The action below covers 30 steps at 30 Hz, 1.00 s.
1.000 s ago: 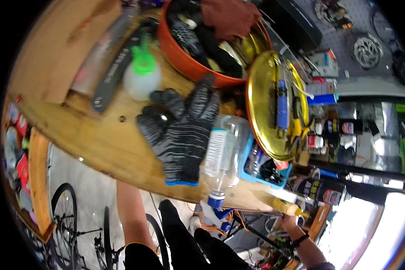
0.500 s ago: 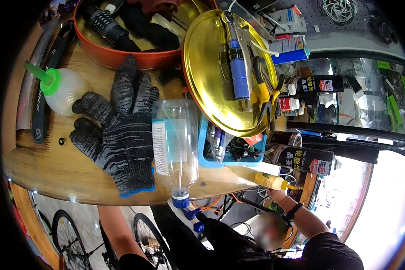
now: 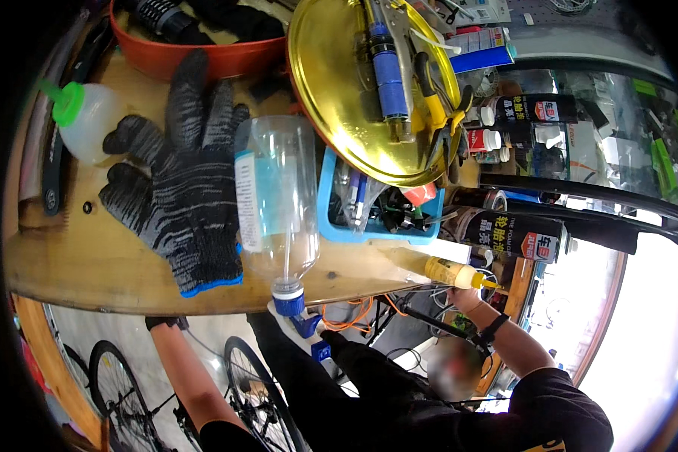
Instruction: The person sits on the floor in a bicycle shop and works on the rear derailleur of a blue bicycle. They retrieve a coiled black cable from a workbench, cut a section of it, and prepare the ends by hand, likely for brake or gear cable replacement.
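Note:
My left forearm reaches up to the table's near edge. Something dark covers my left hand [image 3: 167, 322], and I cannot tell whether it is a glove or a held thing. My right hand [image 3: 465, 298] is nearest to a yellow squeeze bottle [image 3: 449, 272] with a pointed nozzle, at the table's right edge. That bottle hides the fingers, so a grip cannot be made out. Farther left are a clear spray bottle [image 3: 285, 192] with a blue-and-white trigger head and a grey-black knit glove [image 3: 196, 196] with a blue cuff.
On the wooden table [image 3: 128, 279] are a green-capped bottle [image 3: 90, 120], a red round tin [image 3: 196, 62], a gold lid [image 3: 331, 113] with pliers on it, and a blue bin [image 3: 328, 215]. Black spray cans [image 3: 497, 232] line the right. Bicycles [image 3: 120, 392] stand below.
My view has shifted, so the table things sit higher in the picture. The dark shape at the end of my left forearm has come into sight. My right hand stays beside the yellow bottle.

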### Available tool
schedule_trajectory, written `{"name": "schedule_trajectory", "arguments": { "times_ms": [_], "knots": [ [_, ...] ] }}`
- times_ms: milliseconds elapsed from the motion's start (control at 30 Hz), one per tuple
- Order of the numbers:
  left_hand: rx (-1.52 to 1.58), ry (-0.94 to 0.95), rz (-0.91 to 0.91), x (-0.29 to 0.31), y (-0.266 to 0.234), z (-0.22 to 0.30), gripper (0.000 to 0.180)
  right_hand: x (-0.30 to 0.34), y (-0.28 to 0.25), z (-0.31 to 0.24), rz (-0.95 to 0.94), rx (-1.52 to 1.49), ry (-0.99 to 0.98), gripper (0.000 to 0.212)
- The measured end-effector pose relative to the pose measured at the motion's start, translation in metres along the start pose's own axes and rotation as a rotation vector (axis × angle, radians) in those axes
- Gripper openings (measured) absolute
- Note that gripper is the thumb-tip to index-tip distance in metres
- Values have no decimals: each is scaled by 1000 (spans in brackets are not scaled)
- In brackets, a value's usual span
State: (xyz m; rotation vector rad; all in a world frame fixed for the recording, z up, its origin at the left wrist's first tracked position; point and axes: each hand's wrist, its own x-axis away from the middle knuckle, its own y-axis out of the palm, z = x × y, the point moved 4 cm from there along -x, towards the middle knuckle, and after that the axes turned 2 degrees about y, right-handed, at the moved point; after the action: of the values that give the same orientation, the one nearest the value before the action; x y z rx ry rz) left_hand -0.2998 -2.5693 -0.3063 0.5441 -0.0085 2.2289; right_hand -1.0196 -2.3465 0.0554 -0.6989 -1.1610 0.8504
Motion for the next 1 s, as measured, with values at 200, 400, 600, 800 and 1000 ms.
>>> {"name": "schedule_trajectory", "arguments": {
  "times_ms": [200, 400, 600, 800, 1000],
  "knots": [
    [-550, 346, -58, 14, -21, 39, 33, -4, -8, -6, 134, -75, -26, 49],
    [238, -52, 105, 54, -17, 47, 24, -6, -29, -13, 375, 3, -168, 19],
    [542, -199, -16, 125, -45, 60, 22, -13, -46, -33, 411, -104, -221, 21],
    [516, -223, 32, 207, -82, 69, 19, -13, -50, -39, 374, -90, -246, 28],
    [544, -219, 80, 282, -116, 92, 15, -12, -52, -45, 383, -122, -247, 22]
  ]
}}
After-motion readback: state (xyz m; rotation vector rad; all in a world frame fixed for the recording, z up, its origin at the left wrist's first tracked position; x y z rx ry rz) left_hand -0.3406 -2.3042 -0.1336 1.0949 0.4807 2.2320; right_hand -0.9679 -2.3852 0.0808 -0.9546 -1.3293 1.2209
